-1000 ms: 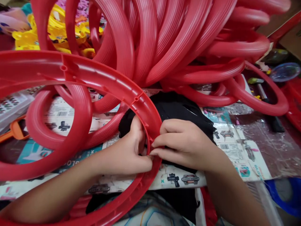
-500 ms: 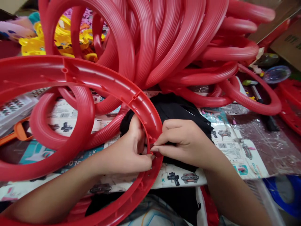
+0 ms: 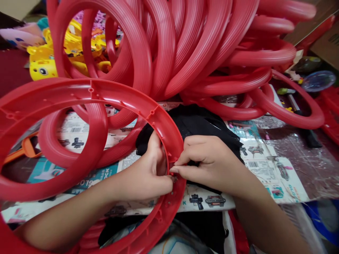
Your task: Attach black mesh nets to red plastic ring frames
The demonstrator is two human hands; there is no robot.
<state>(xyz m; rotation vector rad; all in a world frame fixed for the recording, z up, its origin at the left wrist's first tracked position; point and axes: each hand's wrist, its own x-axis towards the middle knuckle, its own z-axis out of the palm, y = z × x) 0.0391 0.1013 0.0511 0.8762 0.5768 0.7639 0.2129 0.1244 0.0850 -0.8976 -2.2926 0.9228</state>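
Observation:
A large red plastic ring (image 3: 124, 97) with an open, ribbed channel and small screw posts faces up towards me. My left hand (image 3: 143, 173) is closed on its right side, with fingers through the middle and the thumb over the channel. From the right, my right hand (image 3: 209, 160) pinches at the same spot inside the channel, touching the ring. What sits between those fingertips is too small to make out. Tiny metallic bits (image 3: 174, 179) show beside the left thumb. Under both hands lies black cloth (image 3: 201, 121).
A heap of ridged red rings (image 3: 196, 46) fills the back, with more rings (image 3: 99, 130) at left. Yellow animal-faced parts (image 3: 41, 68) lie behind. Printed cardboard (image 3: 254, 151) covers the table. An orange piece (image 3: 29, 146) is at left, a blue item (image 3: 323, 218) at lower right.
The red ring has tilted, its far edge now lower and more of its left side visible. Both hands stay at the same place on it. The view has shifted slightly.

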